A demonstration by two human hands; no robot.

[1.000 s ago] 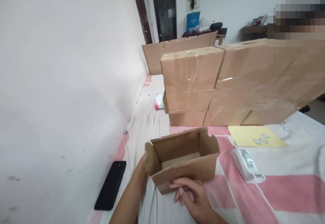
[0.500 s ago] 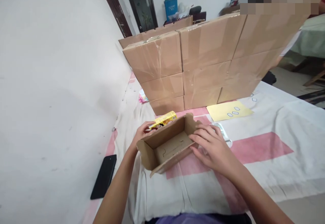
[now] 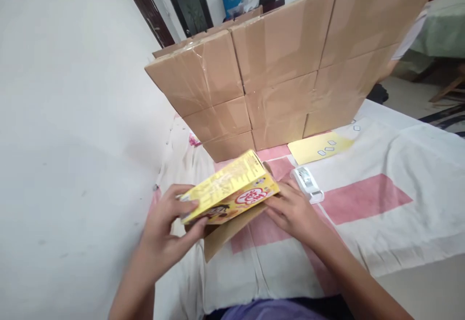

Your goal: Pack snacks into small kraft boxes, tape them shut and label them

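Note:
My left hand (image 3: 165, 225) grips the near end of a yellow printed carton (image 3: 232, 189) and holds it tilted over a small open cardboard box (image 3: 227, 230). The carton covers most of the box's opening, so only the box's front wall and flap show. My right hand (image 3: 294, 211) rests against the right side of the cardboard box, with its fingers closed on the wall just under the carton's far end.
A wall of several stacked, taped cardboard boxes (image 3: 276, 63) stands just behind. A white tape dispenser (image 3: 307, 184) and a yellow sheet (image 3: 319, 146) with small labels lie to the right on the pink and white cloth (image 3: 363, 199). A white wall (image 3: 72, 116) runs along the left.
My left hand has brought the yellow carton from behind the small box up over its opening. My right hand stays at the box's right side. The phone has left the view.

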